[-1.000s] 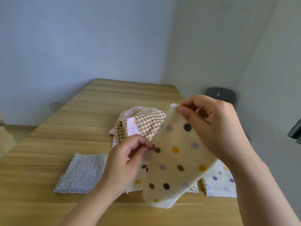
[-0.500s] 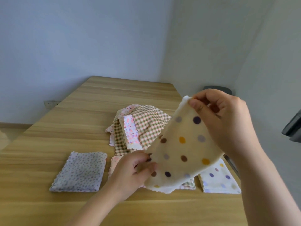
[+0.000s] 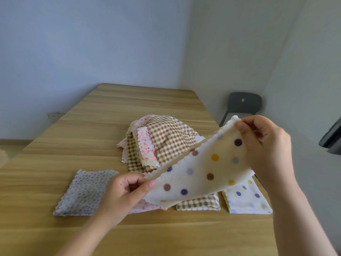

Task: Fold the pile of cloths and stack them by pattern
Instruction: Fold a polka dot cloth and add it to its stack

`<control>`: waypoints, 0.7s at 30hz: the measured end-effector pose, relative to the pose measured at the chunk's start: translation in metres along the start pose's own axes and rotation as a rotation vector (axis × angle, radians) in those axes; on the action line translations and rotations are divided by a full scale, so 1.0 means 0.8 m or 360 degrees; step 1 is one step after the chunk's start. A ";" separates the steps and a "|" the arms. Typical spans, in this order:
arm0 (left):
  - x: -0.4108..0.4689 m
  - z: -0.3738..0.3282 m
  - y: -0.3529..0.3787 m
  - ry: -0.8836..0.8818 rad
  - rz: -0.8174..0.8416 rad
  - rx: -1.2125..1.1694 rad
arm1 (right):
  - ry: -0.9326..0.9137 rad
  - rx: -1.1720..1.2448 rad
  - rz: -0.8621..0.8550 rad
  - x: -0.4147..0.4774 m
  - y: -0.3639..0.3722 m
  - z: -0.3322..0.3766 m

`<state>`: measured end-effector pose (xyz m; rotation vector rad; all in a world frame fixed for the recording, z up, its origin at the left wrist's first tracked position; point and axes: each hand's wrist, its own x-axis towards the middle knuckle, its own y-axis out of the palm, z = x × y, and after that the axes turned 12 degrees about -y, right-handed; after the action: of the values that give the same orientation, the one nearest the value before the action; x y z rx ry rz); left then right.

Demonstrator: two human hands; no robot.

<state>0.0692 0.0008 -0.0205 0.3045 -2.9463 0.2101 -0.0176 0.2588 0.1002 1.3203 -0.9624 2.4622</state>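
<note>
Dotted cloth (image 3: 206,170), held above the table (image 3: 129,108) before the pile (image 3: 166,139), pinched at opposite corners by left hand (image 3: 120,196) and right hand (image 3: 267,150); judged light, limp, best gripped at corners

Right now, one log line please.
left grip: pinches dotted cloth | right grip: pinches it too | pile: unfolded | dotted stack: front right

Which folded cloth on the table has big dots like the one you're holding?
The white folded cloth at the row's right end. Only it has big purple and yellow dots; the others show tiny specks, pink print or checks.
</note>
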 end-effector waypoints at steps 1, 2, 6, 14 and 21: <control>0.000 0.000 0.000 0.0025 -0.0042 0.0037 | 0.0030 -0.0001 -0.0001 -0.001 0.001 -0.003; 0.000 0.001 0.001 0.0048 -0.0094 0.0072 | 0.0059 0.0004 0.0006 -0.003 0.003 -0.005; 0.003 0.001 0.002 0.0126 -0.0313 0.0146 | 0.0130 -0.0008 0.0023 -0.008 0.010 -0.009; 0.009 -0.006 -0.008 -0.0425 0.0066 -0.0132 | 0.0219 0.0116 -0.0020 -0.020 0.018 -0.022; 0.013 -0.007 -0.006 -0.0803 0.0197 -0.0797 | 0.0258 0.0188 -0.0054 -0.027 0.025 -0.027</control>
<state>0.0610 -0.0047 -0.0123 0.1114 -3.3580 -0.6801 -0.0281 0.2598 0.0657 1.1377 -0.7619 2.5877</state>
